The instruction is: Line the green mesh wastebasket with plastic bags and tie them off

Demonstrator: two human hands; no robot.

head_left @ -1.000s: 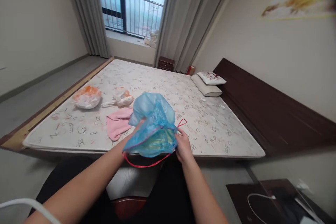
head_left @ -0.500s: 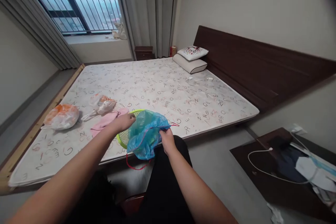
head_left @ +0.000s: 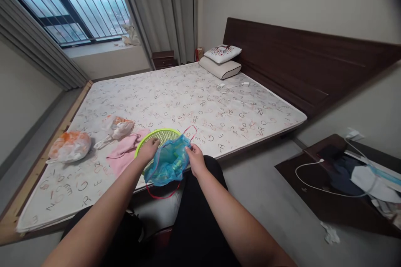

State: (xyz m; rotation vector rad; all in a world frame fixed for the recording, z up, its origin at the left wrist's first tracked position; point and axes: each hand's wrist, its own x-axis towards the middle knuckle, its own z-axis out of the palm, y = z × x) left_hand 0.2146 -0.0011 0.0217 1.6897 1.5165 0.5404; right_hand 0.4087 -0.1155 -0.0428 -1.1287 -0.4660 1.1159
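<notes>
A translucent blue plastic bag [head_left: 167,167] with a red drawstring hangs between my hands, its mouth spread and facing up; something yellow-green shows inside. My left hand [head_left: 149,149] is closed on the bag's left edge. On the opposite side my right hand [head_left: 194,158] pinches the rim between thumb and fingers. Behind and partly under the bag, a lime-green mesh basket [head_left: 163,134] rests at the mattress edge. A pink cloth [head_left: 123,152] lies to the left of the basket.
Two knotted plastic bags with orange markings, a full one [head_left: 70,147] and a smaller one [head_left: 117,128], sit on the letter-printed mattress [head_left: 175,96]. Pillows [head_left: 222,60] lie by the headboard. At right stands a low dark nightstand [head_left: 313,171] with a white cable.
The bag's mouth has opened wider toward me, and more of the basket shows behind it. The view has shifted slightly. Both hands keep hold of the bag.
</notes>
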